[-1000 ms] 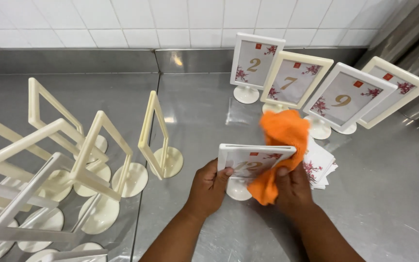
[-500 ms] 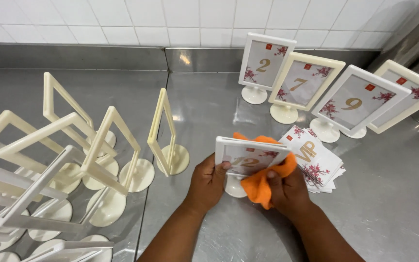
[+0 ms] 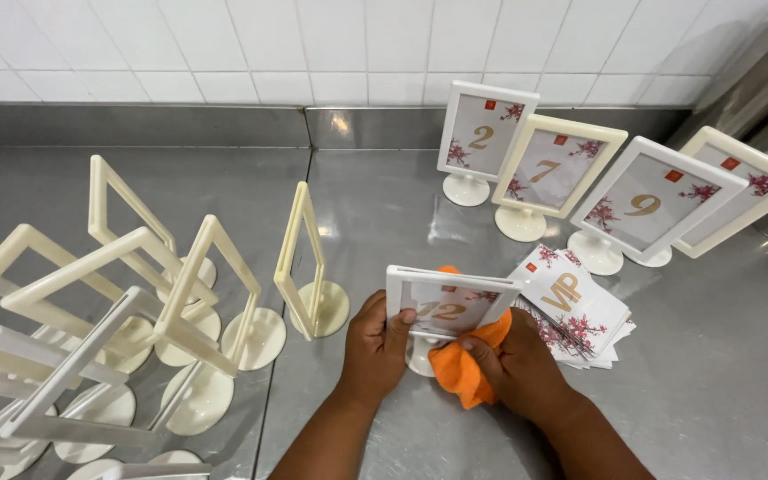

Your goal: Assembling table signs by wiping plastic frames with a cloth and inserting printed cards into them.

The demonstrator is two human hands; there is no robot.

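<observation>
Hands meet at a white frame (image 3: 449, 302) standing on the steel counter (image 3: 713, 391), near centre. Left hand (image 3: 375, 342) is closed on the frame's left edge, thumb across the front and fingers behind. Right hand (image 3: 513, 360) is curled shut around an orange cloth (image 3: 464, 369), pressing it against the frame's lower right part; a bit of cloth also shows above the frame's top edge. The frame holds one card with red blossoms and leans back on its round foot.

Just right of it lies one loose pile of cards (image 3: 575, 307), touching the cloth side. Far right, four filled frames (image 3: 571, 169) stand in a row by the tiled wall. Left, empty frames (image 3: 304, 262) crowd the counter: at least seven, overlapping, so the exact count is unclear.
</observation>
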